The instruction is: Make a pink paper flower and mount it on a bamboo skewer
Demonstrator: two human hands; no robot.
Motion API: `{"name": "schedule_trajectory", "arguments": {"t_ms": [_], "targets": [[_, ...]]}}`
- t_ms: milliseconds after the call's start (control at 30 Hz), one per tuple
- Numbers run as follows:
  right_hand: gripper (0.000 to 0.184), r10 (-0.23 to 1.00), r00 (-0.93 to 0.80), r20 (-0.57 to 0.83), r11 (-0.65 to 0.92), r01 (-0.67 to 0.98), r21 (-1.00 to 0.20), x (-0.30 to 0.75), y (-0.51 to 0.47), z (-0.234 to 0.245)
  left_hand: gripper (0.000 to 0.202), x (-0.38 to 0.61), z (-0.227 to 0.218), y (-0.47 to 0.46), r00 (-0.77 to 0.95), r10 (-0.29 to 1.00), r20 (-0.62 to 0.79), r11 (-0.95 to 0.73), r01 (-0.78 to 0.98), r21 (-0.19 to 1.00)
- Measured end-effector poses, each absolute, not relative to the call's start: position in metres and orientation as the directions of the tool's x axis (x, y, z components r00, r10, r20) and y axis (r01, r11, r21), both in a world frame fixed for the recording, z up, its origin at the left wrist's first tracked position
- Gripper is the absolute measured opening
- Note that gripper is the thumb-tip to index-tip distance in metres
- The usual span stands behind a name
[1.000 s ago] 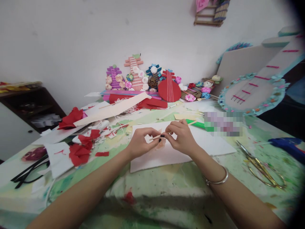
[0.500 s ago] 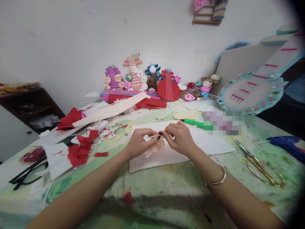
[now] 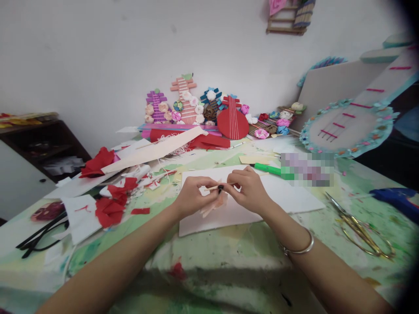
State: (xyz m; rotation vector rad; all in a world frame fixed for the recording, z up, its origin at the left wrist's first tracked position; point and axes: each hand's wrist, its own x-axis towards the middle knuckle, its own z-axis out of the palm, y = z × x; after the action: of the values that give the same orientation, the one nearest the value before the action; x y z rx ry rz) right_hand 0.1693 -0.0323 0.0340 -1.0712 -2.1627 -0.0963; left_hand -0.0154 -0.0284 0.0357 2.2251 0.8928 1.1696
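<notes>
My left hand (image 3: pixel 194 197) is closed in a pinch on a piece of peach crepe paper (image 3: pixel 215 206), whose pleated end hangs below the fingers. Fingertips of my right hand (image 3: pixel 248 188) meet it there, pinching a thin wooden stick (image 3: pixel 211 188) against the paper. A pale stick end also shows beyond the right knuckles; I cannot tell if it is the same stick. Under both hands lies a white board (image 3: pixel 284 198). The curled fingers hide the middle of the paper.
Gold-handled scissors (image 3: pixel 360 229) and a blue tool (image 3: pixel 394 198) lie at right, a green pen (image 3: pixel 273 170) behind the board. Red paper scraps (image 3: pixel 109 211) and black-framed glasses (image 3: pixel 42 235) are at left. Decorated model instruments (image 3: pixel 233 124) line the wall.
Both hands stay nearly in place, with the fingertips slightly shifted on the stick and paper. More peach paper shows above the stick. The whole view has moved slightly.
</notes>
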Motion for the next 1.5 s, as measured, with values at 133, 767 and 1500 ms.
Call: {"name": "schedule_trajectory", "arguments": {"t_ms": [133, 767, 1500], "targets": [[0.036, 0.664, -0.402, 0.63, 0.655, 0.718, -0.233, 0.1694, -0.0322, 0.0339, 0.012, -0.0159, 0.0367, -0.0293, 0.446, 0.714, 0.539, -0.69, 0.32, 0.649], [0.036, 0.65, -0.417, 0.635, 0.658, 0.727, -0.196, 0.1717, -0.0336, 0.0368, 0.018, -0.0163, 0.034, -0.0267, 0.463, 0.691, 0.556, -0.711, 0.295, 0.638], [0.028, 0.649, -0.326, 0.688, 0.654, 0.701, -0.285, 0.1703, -0.0329, 0.0358, 0.018, -0.0168, 0.0324, -0.0283, 0.41, 0.61, 0.678, -0.792, 0.331, 0.513]]}}
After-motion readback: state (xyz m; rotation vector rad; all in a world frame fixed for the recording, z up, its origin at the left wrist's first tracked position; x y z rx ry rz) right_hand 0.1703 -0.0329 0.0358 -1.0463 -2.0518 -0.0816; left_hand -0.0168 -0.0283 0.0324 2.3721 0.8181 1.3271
